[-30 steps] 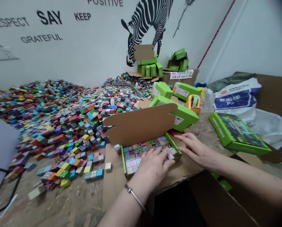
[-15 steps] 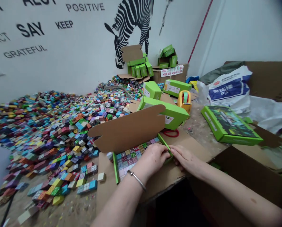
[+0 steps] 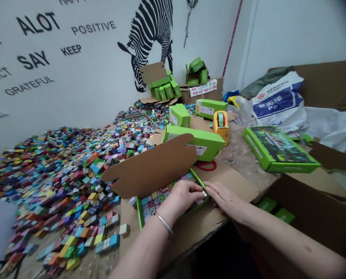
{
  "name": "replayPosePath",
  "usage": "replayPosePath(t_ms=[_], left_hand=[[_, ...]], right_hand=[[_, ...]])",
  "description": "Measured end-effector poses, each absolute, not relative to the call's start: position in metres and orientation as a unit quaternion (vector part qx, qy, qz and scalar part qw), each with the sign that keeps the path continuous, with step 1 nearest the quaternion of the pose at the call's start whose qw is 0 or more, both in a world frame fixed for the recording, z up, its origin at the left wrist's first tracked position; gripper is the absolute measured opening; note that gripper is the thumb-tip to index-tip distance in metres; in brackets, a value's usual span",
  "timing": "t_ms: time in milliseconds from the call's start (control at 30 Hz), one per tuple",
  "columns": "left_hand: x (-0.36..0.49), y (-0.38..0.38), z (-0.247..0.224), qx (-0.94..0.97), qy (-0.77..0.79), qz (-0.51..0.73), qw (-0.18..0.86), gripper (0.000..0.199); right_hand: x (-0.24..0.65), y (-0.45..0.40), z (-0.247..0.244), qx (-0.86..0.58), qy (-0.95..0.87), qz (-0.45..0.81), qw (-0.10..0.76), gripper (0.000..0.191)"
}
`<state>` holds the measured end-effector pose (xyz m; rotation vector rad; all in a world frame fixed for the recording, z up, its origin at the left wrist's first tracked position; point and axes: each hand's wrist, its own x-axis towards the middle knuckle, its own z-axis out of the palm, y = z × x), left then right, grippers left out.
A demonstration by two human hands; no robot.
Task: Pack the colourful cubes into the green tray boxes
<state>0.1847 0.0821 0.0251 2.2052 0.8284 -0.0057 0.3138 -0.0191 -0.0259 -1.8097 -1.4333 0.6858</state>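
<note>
- Green box (image 3: 139, 215) is set open on cardboard (image 3: 238, 178).
- Left hand (image 3: 184, 197), no longer spread, is curled near its right wall (image 3: 197, 178); grip cannot be told.
- Right hand (image 3: 223, 198), fingers extended, is laid along that wall; work seems centred there.

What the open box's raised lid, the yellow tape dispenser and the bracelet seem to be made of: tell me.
Raised lid: matte cardboard, judging by its plain brown inner face and cut-out edge.
Yellow tape dispenser: probably smooth plastic, given its even colour and rounded body; painted metal remains possible.
Bracelet: likely polished metal, from its silvery sheen.
</note>
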Motion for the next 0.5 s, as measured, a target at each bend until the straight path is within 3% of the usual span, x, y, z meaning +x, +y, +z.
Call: replayPosePath(t_ms=[133, 500], left_hand=[[0.181, 0.081, 0.011, 0.844, 0.376, 0.031, 0.381, 0.02], [0.178, 0.054, 0.013, 0.885, 0.355, 0.12, 0.276, 0.004]], right_hand=[[0.312, -0.018, -0.03, -0.702, -0.554, 0.254, 0.369, 0.053], [0.316, -0.017, -0.042, -0.701, -0.568, 0.216, 0.373, 0.048]])
